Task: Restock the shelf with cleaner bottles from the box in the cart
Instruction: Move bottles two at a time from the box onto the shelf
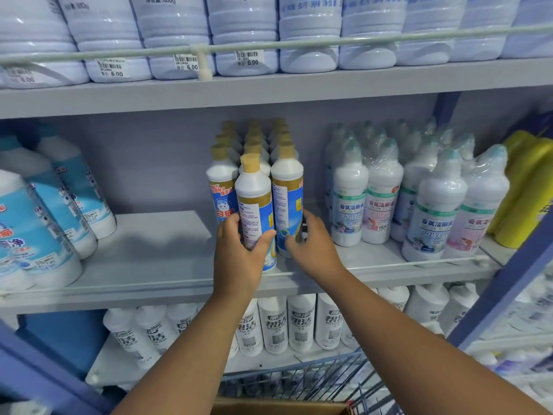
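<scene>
Several white cleaner bottles with tan caps and blue-and-gold labels stand in rows on the middle shelf (155,259). My left hand (239,259) grips the front middle bottle (254,202), which stands upright at the shelf's front edge. My right hand (314,247) has its fingers curled round the lower part of the front right bottle (287,190). A third front bottle (221,187) stands just left, behind my left hand. The brown box (281,407) shows at the bottom edge, inside the wire cart (314,375).
Left of the tan-capped rows lies bare shelf, then blue-labelled bottles (45,229). Shrink-wrapped white bottles (431,205) and yellow bottles (526,187) crowd the right. Large white bottles (245,34) fill the top shelf behind a rail; white bottles (275,324) line the lower shelf.
</scene>
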